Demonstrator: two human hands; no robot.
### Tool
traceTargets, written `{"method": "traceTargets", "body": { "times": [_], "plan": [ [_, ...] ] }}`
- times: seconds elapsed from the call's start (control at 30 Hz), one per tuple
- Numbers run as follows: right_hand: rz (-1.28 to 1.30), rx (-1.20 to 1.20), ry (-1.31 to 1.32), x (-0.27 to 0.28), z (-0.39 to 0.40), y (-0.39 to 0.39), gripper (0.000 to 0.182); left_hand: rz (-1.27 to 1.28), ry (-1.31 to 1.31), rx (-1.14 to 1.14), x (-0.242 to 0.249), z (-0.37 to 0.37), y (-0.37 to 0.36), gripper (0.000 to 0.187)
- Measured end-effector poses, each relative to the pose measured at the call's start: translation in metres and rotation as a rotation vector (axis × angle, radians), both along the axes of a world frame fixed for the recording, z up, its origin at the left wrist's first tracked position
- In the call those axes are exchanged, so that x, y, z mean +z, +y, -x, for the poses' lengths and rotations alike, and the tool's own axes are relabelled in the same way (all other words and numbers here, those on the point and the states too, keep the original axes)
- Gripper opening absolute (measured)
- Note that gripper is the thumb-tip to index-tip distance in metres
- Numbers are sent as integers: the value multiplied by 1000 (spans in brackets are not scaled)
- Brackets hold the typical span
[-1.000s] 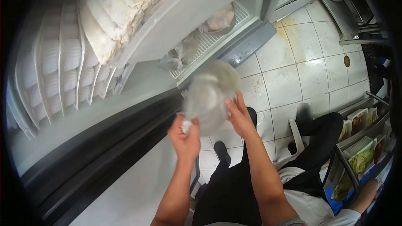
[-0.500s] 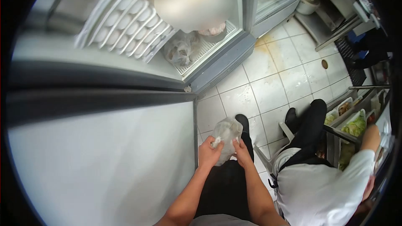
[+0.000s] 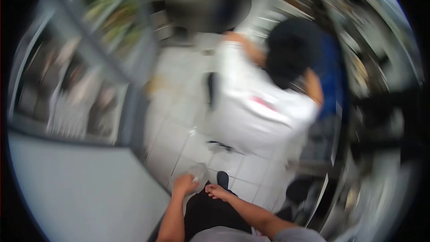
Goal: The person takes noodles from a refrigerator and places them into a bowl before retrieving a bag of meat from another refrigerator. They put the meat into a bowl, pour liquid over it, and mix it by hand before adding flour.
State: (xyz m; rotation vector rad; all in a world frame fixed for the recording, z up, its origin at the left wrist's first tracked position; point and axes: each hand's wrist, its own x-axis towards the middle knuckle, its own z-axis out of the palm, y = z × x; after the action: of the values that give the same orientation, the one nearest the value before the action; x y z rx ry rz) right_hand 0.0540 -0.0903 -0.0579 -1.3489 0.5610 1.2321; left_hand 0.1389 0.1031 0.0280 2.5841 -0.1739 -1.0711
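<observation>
My left hand (image 3: pixel 184 183) is closed on a clear plastic bag (image 3: pixel 198 173), held low in front of my legs. Motion blur hides what the bag contains. Just to the right, my right hand (image 3: pixel 217 192) is apart from the bag, near my dark trousers. Its fingers are curled together, and whether anything small is between them is hidden.
A fridge door (image 3: pixel 80 188) stands at my left, with blurred shelves (image 3: pixel 67 103) behind it. A co-worker in a white shirt (image 3: pixel 260 116) is bent forward ahead of me. White floor tiles (image 3: pixel 174 139) lie between. Blurred kitchen equipment lines the right side.
My view has swung to the right, so the fridge now sits at the left and the co-worker near the centre. My right hand has come off the bag; the left still holds it.
</observation>
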Motion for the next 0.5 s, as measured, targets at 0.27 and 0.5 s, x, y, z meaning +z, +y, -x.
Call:
{"method": "traceTargets", "body": {
  "times": [0.27, 0.5],
  "plan": [
    [518, -193, -534, 71, 161, -164, 34, 234, -96, -368, 69, 99, -182, 30],
    [1082, -617, -950, 170, 340, -270, 33, 583, -4, -849, 168, 203, -366, 28]
  ]
}}
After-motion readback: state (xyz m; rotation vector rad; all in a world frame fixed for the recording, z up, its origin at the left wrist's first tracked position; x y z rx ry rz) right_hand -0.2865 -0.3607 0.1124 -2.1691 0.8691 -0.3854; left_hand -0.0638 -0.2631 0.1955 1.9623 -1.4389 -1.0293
